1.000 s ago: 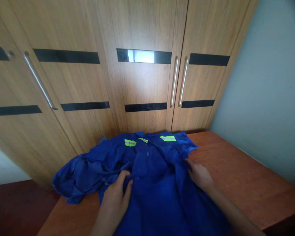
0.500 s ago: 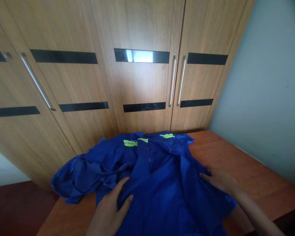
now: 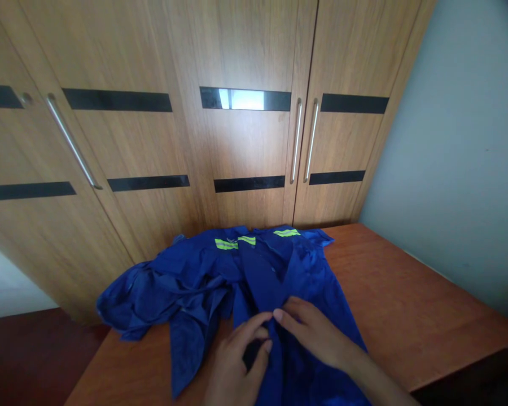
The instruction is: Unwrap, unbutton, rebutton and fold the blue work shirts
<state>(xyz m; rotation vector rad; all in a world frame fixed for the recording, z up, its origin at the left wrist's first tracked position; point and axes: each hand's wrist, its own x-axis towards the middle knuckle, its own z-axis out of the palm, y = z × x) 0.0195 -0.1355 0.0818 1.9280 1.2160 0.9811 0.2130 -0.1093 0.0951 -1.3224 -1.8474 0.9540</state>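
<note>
A blue work jacket with yellow-green reflective strips lies spread on a reddish-brown wooden table. At its front opening my left hand pinches the cloth edge between bent fingers. My right hand meets it there, thumb and fingers closed on the same front edge. The two hands' fingertips nearly touch. A sleeve lies bunched to the left, and one front corner hangs loose beside my left hand. Small buttons show on the front above the hands; whether a button is between my fingers is hidden.
The wooden table extends to the right up to a pale wall. Behind the jacket stands a wooden wardrobe with metal handles and dark strips. Dark red floor shows at the lower left.
My right hand has moved left from the jacket's right side, bringing that front panel inward. My left hand has shifted right, and both hands now meet at the front opening.
</note>
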